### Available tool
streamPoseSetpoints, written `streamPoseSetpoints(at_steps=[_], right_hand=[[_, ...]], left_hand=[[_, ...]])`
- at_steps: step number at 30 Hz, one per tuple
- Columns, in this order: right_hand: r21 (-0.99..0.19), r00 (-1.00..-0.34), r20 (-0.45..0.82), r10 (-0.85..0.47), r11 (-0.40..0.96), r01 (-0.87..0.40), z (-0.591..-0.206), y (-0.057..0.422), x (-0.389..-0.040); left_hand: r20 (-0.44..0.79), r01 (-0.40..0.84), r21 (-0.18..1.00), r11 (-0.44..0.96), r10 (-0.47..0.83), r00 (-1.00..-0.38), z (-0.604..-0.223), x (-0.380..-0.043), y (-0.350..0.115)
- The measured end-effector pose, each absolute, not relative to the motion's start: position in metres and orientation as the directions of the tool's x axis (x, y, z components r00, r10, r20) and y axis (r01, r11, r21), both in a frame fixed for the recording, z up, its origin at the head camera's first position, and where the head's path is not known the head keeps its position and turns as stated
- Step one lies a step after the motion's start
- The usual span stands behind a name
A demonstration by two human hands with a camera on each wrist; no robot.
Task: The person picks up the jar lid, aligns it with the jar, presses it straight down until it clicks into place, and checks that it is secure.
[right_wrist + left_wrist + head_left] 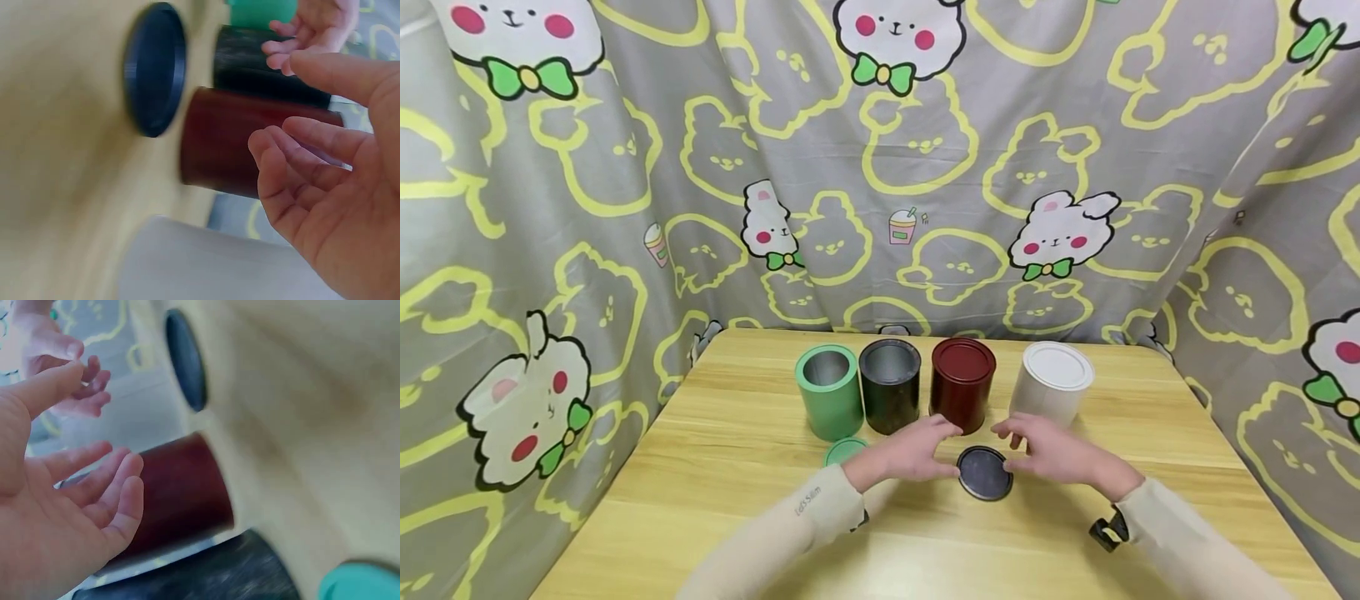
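My left hand [916, 451] and right hand [1054, 452] hover over the table on either side of a round black lid [985, 473], which lies flat on the wood. Neither holds anything; fingers are loosely bent, palms facing each other. Behind them stands a dark red can [962, 392] with its lid on. The right hand overlaps the lower front of a white lidded can [1049, 398]. An uncovered black can [890, 393] is left of the red one. In the right wrist view, the black lid [155, 69] shows its raised rim beyond the fingertips.
At the row's left end stands a green can [831, 400], its top open. A green lid [846, 450] lies in front of it, partly behind my left wrist. The wooden table [700, 492] backs onto a patterned curtain [925, 167].
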State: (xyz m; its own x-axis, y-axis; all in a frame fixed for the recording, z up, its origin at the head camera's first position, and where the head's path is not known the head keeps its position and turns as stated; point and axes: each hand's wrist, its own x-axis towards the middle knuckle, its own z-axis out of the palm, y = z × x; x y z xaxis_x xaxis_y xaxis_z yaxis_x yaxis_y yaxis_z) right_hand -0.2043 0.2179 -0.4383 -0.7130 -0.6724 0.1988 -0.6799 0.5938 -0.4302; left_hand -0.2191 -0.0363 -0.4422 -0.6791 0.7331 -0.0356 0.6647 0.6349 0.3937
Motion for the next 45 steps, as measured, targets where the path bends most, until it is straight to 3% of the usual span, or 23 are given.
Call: streamPoseSetpoints(at_steps=[7, 22, 45], right_hand=[[-0.475, -0.731, 0.065, -0.68, 0.623, -0.622, -0.469, 0.221, -0.207], [-0.49, -0.758, -0.007, -0.652, 0.663, -0.566, -0.489, 0.223, -0.21], [-0.469, -0.763, 0.004, -0.646, 0.673, -0.572, -0.496, 0.222, -0.213]], left_hand=[[-0.093, 0.658, 0.341, 0.672, 0.72, -0.688, -0.466, -0.22, -0.023], [-0.08, 0.643, 0.234, 0.729, 0.674, -0.735, -0.488, -0.22, -0.008], [-0.126, 0.64, 0.161, 0.752, 0.658, -0.742, -0.492, -0.222, -0.002]])
